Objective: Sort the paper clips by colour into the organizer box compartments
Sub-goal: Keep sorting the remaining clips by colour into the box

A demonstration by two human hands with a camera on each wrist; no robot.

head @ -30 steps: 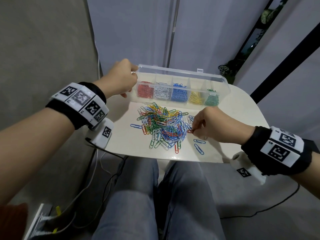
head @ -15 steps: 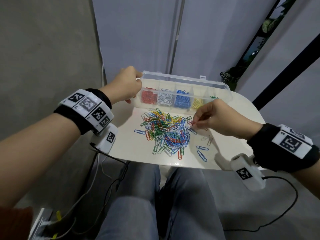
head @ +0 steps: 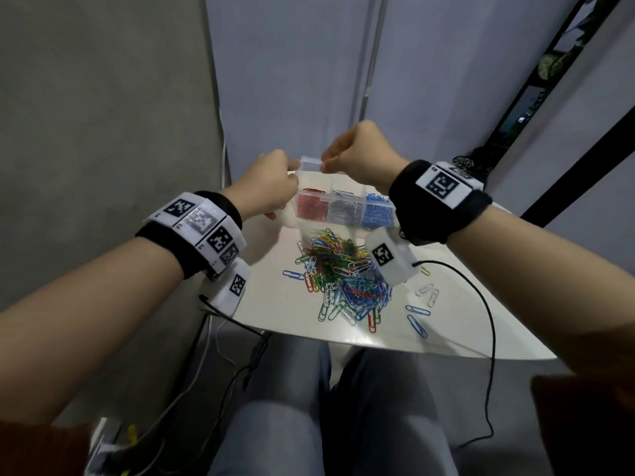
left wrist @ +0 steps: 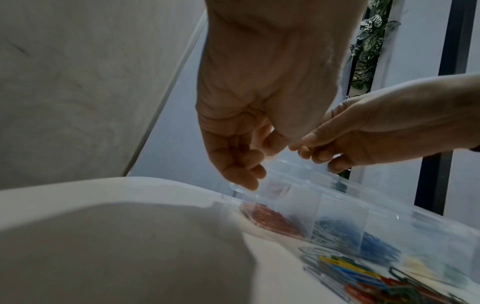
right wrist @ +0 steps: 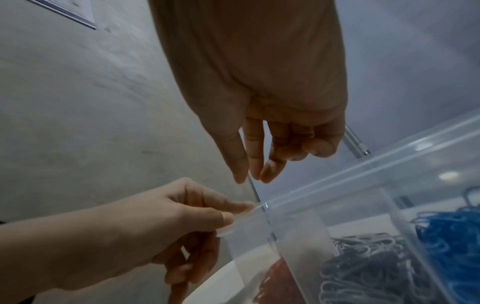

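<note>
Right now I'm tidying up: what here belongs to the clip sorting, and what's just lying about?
Job:
organizer box
mixed clip pile
sorted red clips
left hand, gripping the box's corner
right hand

Lying about:
black cable
plant

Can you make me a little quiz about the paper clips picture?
1. True or false: the mixed pile lies on the table, outside the box.
2. Which clips in the box sit nearest the left hand? A red, B blue, C yellow.
3. Fill in: the left hand holds the box at its ____ end.

Key: 1 true; 2 A; 3 left.
</note>
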